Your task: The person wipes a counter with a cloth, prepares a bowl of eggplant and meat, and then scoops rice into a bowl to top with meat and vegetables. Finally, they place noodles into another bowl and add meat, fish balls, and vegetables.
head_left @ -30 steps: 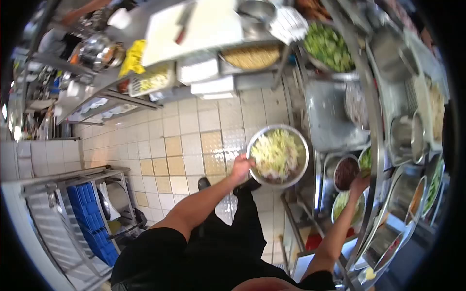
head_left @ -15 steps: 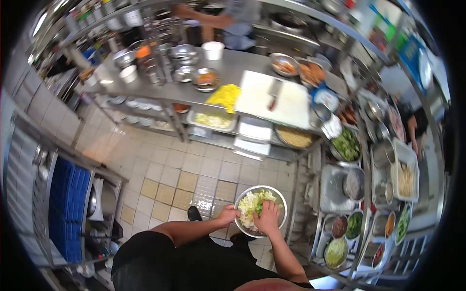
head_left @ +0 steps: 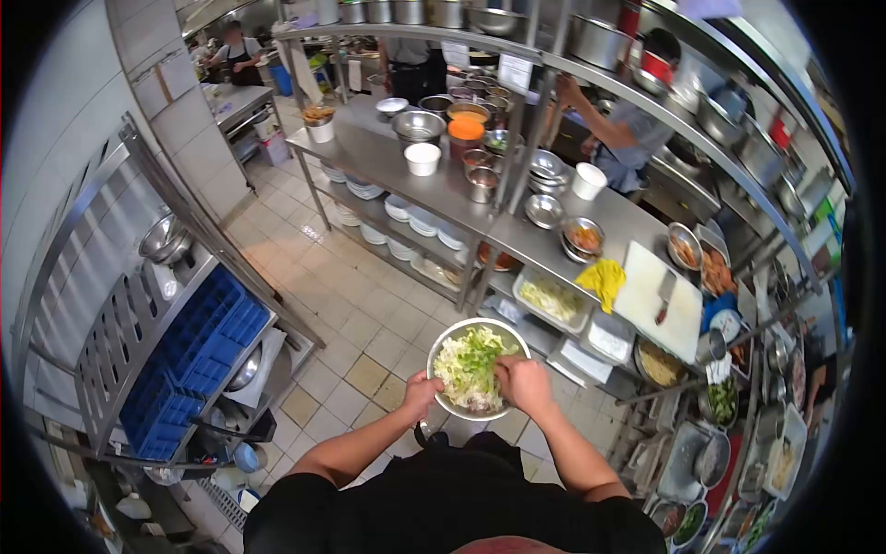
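A metal bowl [head_left: 445, 334] full of chopped cabbage and green leaves [head_left: 471, 365] is held in front of my body. My left hand [head_left: 420, 394] is closed on its left rim. On the opposite side, my right hand [head_left: 526, 383] reaches over the rim with its fingers curled inside, against the chopped vegetables. Whether those fingers pinch some vegetables is hidden. The greener pieces lie toward the bowl's upper middle, the pale ones to the left and bottom.
A steel counter [head_left: 369, 148] holds bowls and tubs, with a yellow cloth [head_left: 603, 282] and a cutting board [head_left: 637, 291] bearing a knife [head_left: 666, 294]. Blue crates [head_left: 217, 319] fill the left rack. Ingredient pans [head_left: 683, 452] line the right. A co-worker [head_left: 632, 134] stands behind the counter.
My view has swung left, bringing more of the counter and left rack into sight. My right hand has shifted from the middle of the vegetables toward the bowl's right rim, fingers more curled.
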Motion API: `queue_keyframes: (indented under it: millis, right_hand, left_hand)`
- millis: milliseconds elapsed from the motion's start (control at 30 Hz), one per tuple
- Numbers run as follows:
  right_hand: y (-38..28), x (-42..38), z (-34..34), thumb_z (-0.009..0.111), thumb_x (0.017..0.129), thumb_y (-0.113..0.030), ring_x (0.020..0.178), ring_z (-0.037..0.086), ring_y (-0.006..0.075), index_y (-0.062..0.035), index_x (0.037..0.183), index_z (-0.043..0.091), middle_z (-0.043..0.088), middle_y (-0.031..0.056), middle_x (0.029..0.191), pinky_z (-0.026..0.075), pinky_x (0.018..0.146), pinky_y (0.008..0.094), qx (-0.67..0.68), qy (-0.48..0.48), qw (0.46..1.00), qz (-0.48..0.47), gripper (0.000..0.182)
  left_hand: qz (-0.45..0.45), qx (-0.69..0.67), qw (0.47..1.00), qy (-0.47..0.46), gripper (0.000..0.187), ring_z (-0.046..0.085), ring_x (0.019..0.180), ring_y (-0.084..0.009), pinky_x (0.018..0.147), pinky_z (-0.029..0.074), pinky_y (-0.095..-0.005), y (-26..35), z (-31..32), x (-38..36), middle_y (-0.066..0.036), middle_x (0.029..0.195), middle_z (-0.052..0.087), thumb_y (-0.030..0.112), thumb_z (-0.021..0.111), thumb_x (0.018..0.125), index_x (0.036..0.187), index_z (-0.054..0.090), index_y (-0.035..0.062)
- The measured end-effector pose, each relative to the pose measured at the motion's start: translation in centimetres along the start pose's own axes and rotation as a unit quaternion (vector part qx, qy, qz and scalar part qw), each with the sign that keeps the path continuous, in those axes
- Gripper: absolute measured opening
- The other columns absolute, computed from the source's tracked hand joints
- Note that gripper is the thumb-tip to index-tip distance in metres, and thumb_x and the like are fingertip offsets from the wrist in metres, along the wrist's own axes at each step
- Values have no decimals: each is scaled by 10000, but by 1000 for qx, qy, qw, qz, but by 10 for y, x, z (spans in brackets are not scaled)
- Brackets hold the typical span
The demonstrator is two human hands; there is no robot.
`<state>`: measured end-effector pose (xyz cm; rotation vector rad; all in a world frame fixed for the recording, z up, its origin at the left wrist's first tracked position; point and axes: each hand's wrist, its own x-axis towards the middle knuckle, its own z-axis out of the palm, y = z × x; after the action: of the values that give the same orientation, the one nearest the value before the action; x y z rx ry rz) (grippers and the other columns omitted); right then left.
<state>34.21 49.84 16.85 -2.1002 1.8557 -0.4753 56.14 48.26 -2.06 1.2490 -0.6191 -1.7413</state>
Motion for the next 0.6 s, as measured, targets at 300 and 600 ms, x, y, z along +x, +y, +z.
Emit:
queue_keyframes:
  millis: [300, 600]
  right_hand:
    - [-78, 204, 38, 521, 834, -151, 626, 626, 393, -136, 1320, 431, 632, 212, 688, 505, 569, 494, -37, -39, 990, -132, 494]
    - [-139, 428, 76, 578, 805, -185, 824, 638, 337, -52, 968, 571, 661, 151, 807, 500, 682, 445, -55, -33, 961, -269, 211]
  left_hand:
    - [29, -65, 992, 104, 190, 576, 533, -147, 414, 450, -253, 133, -66, 107, -60, 727, 628, -24, 544, 688, 856, 615, 26]
    - [59, -91, 981, 163, 126, 575, 524, -158, 432, 476, -283, 267, -120, 240, -60, 695, 610, -37, 511, 713, 771, 589, 44]
